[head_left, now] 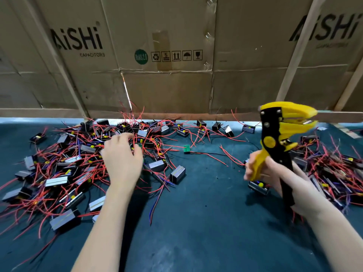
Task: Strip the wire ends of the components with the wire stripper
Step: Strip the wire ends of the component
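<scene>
A yellow and black wire stripper (275,134) stands upright at the right, its jaws pointing right and slightly apart. My right hand (275,173) grips its handles. My left hand (121,156) hovers over the big left pile of components (59,173), small grey and black blocks with red wires, its fingers loosely curled above the wires; whether it holds one I cannot tell. One component (258,186) lies just below my right hand. A second pile of components (330,169) sits at the right.
The dark green table mat (196,213) carries a small green circuit board (187,149) with black and red leads near the middle. Cardboard boxes (167,55) form a wall along the far edge. More components (216,127) are scattered along the back.
</scene>
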`<state>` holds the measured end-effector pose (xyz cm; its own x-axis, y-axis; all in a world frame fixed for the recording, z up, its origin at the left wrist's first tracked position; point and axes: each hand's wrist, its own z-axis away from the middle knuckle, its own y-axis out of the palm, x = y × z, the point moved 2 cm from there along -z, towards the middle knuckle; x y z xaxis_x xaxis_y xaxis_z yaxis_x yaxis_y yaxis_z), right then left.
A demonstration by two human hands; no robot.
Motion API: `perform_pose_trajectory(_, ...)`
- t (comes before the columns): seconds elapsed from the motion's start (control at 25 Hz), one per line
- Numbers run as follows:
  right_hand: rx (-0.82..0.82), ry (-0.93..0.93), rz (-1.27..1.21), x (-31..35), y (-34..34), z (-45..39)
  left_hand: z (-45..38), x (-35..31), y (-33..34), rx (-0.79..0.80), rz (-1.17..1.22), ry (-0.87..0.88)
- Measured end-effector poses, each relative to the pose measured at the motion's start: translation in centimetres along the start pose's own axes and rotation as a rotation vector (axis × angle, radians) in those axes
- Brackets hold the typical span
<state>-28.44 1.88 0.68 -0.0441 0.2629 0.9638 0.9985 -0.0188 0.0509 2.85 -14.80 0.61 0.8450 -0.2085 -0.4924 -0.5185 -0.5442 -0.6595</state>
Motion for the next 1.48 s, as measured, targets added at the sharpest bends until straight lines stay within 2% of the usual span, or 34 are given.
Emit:
perform_pose_trajectory(0.08, -0.029, 0.098, 0.07, -0.8, 0.1, -0.2, -0.5, 1.9, -0.2, 0.016, -0.067, -0.079)
perform_pose_trajectory(0.12, -0.094, 0.121, 0.205, -1.1, -0.2, -0.2, -0.7, 2.5, -0.1, 0.036, -0.12, -0.114)
perform_pose_trajectory(0.2, -0.293, 0.109, 0.584, -1.5, -1.1, -0.4, -0.7, 3.6, -0.1, 0.086, -0.209, -0.184)
perform_pose_trajectory(0.28, -0.521, 0.036, 0.892, -1.1, -1.8, -0.3, -0.9, 4.2, -0.3, 0.089, -0.173, -0.218)
perform_pose_trajectory(0.4, -0.64, -0.058, 1.109, -0.7, -2.1, -0.1, -1.4, 4.8, -1.9, -0.135, -0.037, -0.27)
perform_pose_trajectory(0.48, -0.647, -0.119, 0.999, -0.6, -2.2, 0.0, -1.6, 6.1, -3.2, -0.293, -0.077, -0.383)
perform_pose_trajectory(0.52, -0.626, -0.143, 0.884, -0.5, -2.0, 0.0, -1.6, 7.0, -3.6, -0.302, -0.134, -0.446)
perform_pose_trajectory(0.64, -0.527, -0.188, 0.613, -0.2, -1.2, -0.1, -1.2, 8.8, -3.3, -0.104, -0.288, -0.558)
perform_pose_trajectory(0.76, -0.514, -0.221, 0.618, 0.2, -1.1, 0.0, -1.3, 8.6, -2.5, -0.001, -0.306, -0.488)
perform_pose_trajectory(0.96, -0.499, -0.265, 0.681, 0.3, -0.5, 0.0, -1.5, 7.8, -2.1, -0.035, -0.249, -0.323)
perform_pose_trajectory(1.08, -0.525, -0.275, 0.704, 0.1, -0.3, 0.0, -1.9, 7.9, -1.8, 0.055, -0.275, -0.222)
perform_pose_trajectory(1.32, -0.609, -0.225, 0.604, -0.2, -1.2, -0.1, -2.4, 8.5, -2.0, 0.047, -0.173, -0.237)
perform_pose_trajectory(1.48, -0.651, -0.209, 0.622, -0.5, -1.8, -0.2, -2.5, 8.2, -2.0, 0.113, -0.196, -0.141)
